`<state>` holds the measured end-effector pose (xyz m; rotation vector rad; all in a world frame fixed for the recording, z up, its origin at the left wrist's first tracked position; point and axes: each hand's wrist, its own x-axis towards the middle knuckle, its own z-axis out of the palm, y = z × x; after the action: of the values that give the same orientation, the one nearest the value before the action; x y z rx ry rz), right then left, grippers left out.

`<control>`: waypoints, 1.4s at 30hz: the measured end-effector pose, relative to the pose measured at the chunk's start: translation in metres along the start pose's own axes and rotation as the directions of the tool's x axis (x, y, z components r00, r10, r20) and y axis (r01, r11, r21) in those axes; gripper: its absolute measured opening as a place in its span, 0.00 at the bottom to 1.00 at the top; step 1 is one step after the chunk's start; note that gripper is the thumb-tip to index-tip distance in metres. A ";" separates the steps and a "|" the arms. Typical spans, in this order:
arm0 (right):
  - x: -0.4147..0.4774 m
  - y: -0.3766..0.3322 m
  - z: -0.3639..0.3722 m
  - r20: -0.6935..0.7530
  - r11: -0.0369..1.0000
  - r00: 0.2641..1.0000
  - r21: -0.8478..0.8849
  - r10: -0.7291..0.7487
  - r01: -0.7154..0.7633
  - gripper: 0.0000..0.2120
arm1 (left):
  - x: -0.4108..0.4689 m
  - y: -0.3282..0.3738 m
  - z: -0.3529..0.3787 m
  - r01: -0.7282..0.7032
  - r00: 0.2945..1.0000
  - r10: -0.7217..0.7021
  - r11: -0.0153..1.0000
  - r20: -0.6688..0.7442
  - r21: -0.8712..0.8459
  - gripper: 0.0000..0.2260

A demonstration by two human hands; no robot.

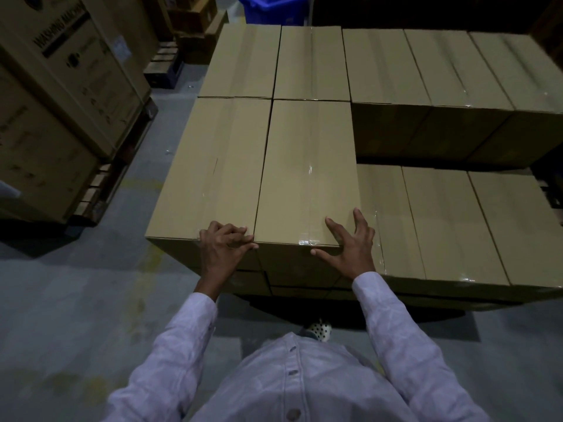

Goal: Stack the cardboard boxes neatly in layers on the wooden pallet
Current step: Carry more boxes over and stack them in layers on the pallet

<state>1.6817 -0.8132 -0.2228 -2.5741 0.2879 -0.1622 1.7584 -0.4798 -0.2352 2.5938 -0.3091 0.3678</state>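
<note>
Both hands sit on the near edge of the top box (304,172). The left hand (224,248) is curled at the box's near left corner, on the seam with the left box (210,166). The right hand (350,245) is spread over the near right corner.

Behind the grip, two rear boxes (310,62) abut at the same level. Right of the grip, touching the box, is a lower row (451,223) of three. Behind that is a higher row (454,68) of three. Below the grip are further layers (298,278).

Left of the grip, well apart, cartons (61,86) stand on a pallet (97,184). Far behind is a bin (268,7). Nearer than the grip, a shoe (318,328) is on the floor (76,300).
</note>
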 end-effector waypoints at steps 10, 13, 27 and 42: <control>-0.001 0.000 0.002 -0.047 1.000 0.999 0.018 -0.013 0.014 0.39 | 0.000 -0.002 -0.002 -0.024 0.999 0.023 0.999 -0.024 -0.046 0.16; 0.000 0.000 0.002 -0.027 1.000 1.000 0.009 -0.002 0.002 0.39 | -0.001 -0.002 -0.001 -0.040 0.999 0.039 0.999 -0.018 -0.031 0.15; 0.002 0.001 0.002 -0.013 1.000 1.000 -0.012 0.001 -0.001 0.39 | -0.001 -0.002 0.001 -0.013 1.000 0.012 1.000 -0.015 -0.011 0.15; -0.002 -0.003 -0.001 0.053 0.992 0.998 -0.123 0.035 -0.028 0.41 | -0.008 0.011 -0.009 -0.050 0.997 0.053 0.998 -0.052 0.048 0.14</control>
<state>1.6799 -0.8101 -0.2205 -2.6884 0.3266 -0.0639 1.7457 -0.4834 -0.2258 2.6202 -0.3533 0.4668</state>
